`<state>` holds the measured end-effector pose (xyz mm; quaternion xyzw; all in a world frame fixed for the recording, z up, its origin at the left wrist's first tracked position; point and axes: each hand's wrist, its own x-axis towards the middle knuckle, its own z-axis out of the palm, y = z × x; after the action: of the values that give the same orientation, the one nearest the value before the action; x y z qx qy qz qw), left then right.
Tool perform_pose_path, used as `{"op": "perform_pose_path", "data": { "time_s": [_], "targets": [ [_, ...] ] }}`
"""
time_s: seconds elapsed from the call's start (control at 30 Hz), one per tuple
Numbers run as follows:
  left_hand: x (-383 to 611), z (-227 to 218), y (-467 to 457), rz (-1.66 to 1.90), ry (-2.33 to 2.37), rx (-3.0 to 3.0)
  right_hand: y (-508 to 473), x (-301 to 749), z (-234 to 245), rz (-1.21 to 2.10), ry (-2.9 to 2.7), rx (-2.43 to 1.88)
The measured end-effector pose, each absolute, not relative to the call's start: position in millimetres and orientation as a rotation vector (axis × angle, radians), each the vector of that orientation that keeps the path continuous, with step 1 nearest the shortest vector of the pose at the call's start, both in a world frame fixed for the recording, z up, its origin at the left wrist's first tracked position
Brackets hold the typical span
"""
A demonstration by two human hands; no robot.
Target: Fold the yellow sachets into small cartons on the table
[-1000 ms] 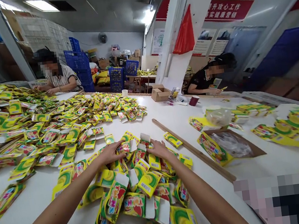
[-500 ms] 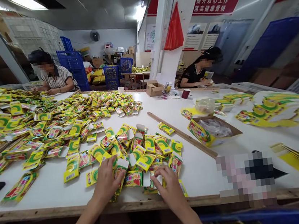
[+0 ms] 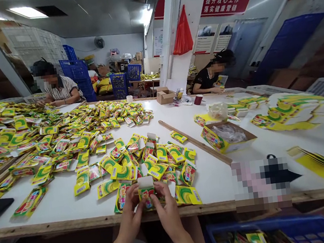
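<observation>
Both my hands hold one small yellow and green printed packet (image 3: 146, 193) with a white flap, just over the table's near edge. My left hand (image 3: 130, 216) grips its left side with curled fingers. My right hand (image 3: 167, 212) grips its right side the same way. Directly beyond them lies a loose pile of the same flat packets (image 3: 143, 161) on the white table (image 3: 213, 178). A yellow packet (image 3: 188, 195) lies flat just right of my right hand.
Far more packets cover the table's left half (image 3: 33, 133). A wooden stick (image 3: 194, 141), an open cardboard box with a plastic bag (image 3: 230, 133) and stacked yellow sheets (image 3: 321, 165) lie right. A blue crate (image 3: 276, 233) stands below. Two people sit at the far side.
My hands drew back from the pile to the table's near edge and came together, lifting one packet between them. The view pulled back as well.
</observation>
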<state>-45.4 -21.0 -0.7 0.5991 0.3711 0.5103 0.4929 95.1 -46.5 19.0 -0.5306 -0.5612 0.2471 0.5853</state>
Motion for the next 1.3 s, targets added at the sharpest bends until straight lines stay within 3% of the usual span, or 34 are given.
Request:
{"op": "perform_pose_path", "data": {
  "time_s": [0.23,0.63,0.87,1.3],
  "targets": [
    [-51.6,-8.0,-10.8,1.134,0.947,1.502,-35.7,111.4,-3.0,0.595,-1.45,-1.229],
    [-44.9,-8.5,-7.8,1.293,1.024,1.561,-36.5,114.9,7.9,0.451,-1.494,-1.249],
    [-55.5,11.7,-6.1,1.179,0.891,1.875,-38.2,118.4,16.1,0.479,-1.67,-1.165],
    [-47.1,17.5,3.4,1.242,1.015,1.861,-27.6,115.4,28.9,0.376,-1.639,-1.311]
  ]
}}
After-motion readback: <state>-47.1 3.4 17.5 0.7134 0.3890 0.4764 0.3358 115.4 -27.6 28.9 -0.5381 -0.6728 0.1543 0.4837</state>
